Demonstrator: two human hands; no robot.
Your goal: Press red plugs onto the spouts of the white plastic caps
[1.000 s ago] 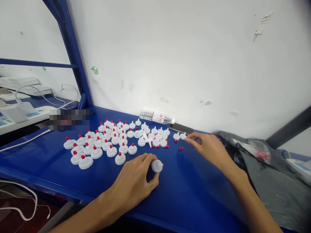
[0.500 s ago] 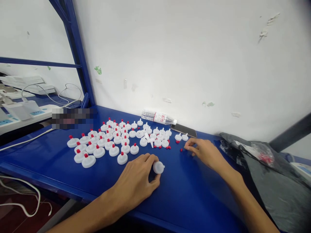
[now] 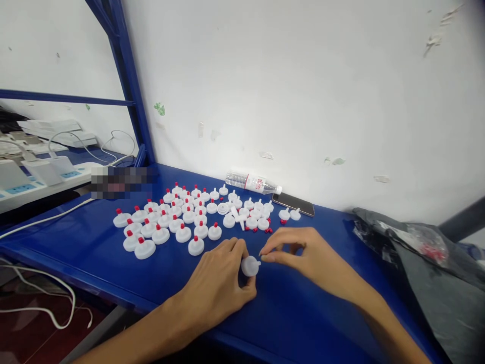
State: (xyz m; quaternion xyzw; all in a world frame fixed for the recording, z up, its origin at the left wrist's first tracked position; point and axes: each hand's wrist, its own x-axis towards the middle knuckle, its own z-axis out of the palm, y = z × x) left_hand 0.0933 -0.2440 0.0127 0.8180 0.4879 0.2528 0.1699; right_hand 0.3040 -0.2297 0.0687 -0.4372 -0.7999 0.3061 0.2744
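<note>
My left hand [image 3: 223, 280] grips a white spouted bottle cap [image 3: 250, 266] by its rim, tilted so that its narrow spout points right. Close to that spout tip, my right hand [image 3: 293, 251] pinches thumb and forefinger together; the small red tip cap between them is almost wholly hidden by the fingers. Behind my hands lie several bare spouted caps [image 3: 262, 224], with loose red tip caps [image 3: 268, 230] beside them. To the left stand many white spouted caps with red tips [image 3: 145, 248], spouts up.
A clear plastic bottle [image 3: 254, 183] lies against the wall beside a dark phone [image 3: 293, 204]. On the right is a grey plastic bag [image 3: 432, 288] with a small clear bag of red pieces [image 3: 434, 252]. A power strip [image 3: 71, 177] and white cables sit at the left.
My right hand has moved left and nearer, up to the spout in my left hand. The lone red tip cap that lay by its fingertips is gone from the table.
</note>
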